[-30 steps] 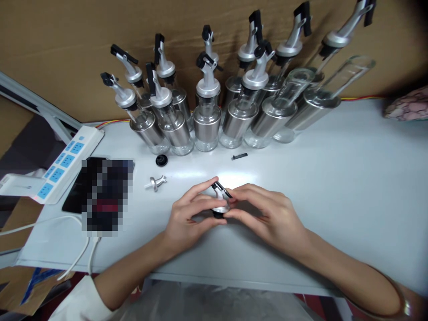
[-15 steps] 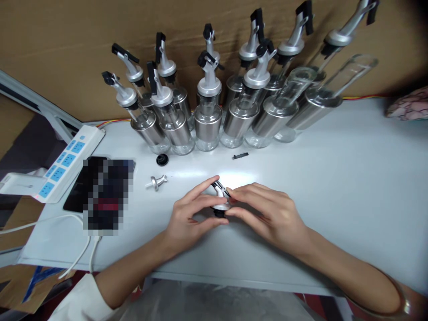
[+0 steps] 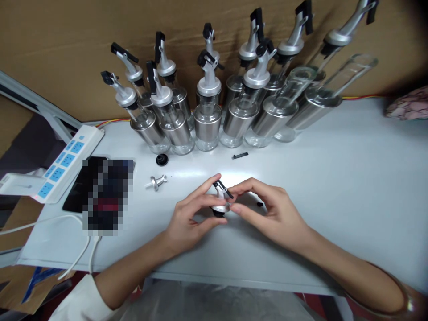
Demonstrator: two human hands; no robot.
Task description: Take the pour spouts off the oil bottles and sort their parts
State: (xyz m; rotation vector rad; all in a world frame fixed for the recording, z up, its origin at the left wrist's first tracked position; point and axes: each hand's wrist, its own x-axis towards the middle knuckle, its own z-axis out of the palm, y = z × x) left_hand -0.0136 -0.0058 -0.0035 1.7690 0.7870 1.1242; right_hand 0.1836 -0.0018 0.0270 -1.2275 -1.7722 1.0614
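Observation:
My left hand [image 3: 189, 214] is closed on a pourer spout [image 3: 220, 201], a silver cap with a black lever and a black stopper underneath. Its fingers grip the spout from above and its thumb from below. My right hand [image 3: 270, 207] is at the spout's right side, with thumb and fingertips against the lever's end and the cap; the exact contact is partly hidden. Behind my right fingers a small black piece [image 3: 260, 204] lies on the table. Further back are a loose black lever [image 3: 240, 155], a black stopper [image 3: 162, 159] and a silver spout without a lever [image 3: 157, 182].
Several glass bottles with steel sleeves [image 3: 207, 125] stand in rows along the cardboard wall, most with pourers; two at the right have bare necks. A power strip [image 3: 72, 162], phones [image 3: 75, 189] and white cables [image 3: 82, 258] occupy the left. Patterned fabric [image 3: 408, 104] lies far right.
My right fingers have loosened and spread a little, showing more of the lever and the small black piece behind them. My left hand keeps its hold almost unmoved.

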